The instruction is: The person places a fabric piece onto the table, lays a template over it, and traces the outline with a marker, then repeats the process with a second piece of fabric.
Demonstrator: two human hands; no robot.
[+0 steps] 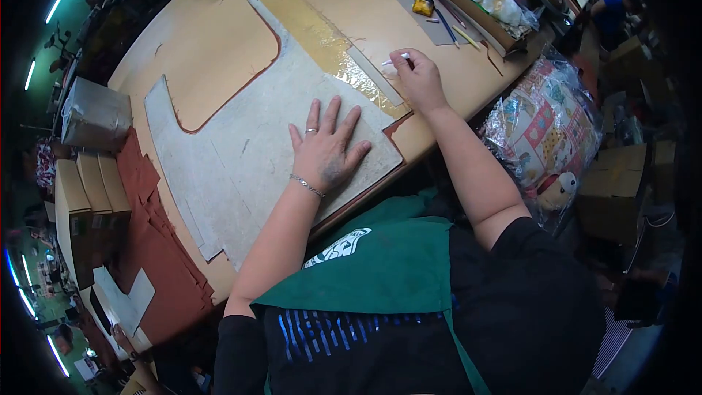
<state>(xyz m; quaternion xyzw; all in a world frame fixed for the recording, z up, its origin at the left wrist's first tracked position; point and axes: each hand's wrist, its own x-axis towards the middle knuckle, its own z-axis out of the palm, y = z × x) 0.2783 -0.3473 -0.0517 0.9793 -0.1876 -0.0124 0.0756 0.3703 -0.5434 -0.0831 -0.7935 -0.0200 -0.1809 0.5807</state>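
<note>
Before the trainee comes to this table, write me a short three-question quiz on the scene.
1. True or false: the left hand lies flat on the grey sheet.
2. What does the right hand hold?
3. Fill the gap: the bracelet is on the same arm as the ____ hand.

Key:
1. True.
2. A slim white stick, pinched between thumb and fingers; its exact kind is too small to tell.
3. left

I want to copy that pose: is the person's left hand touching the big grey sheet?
Touching. The head view shows the left hand spread palm-down on the big grey sheet, with no gap beneath it.
</note>
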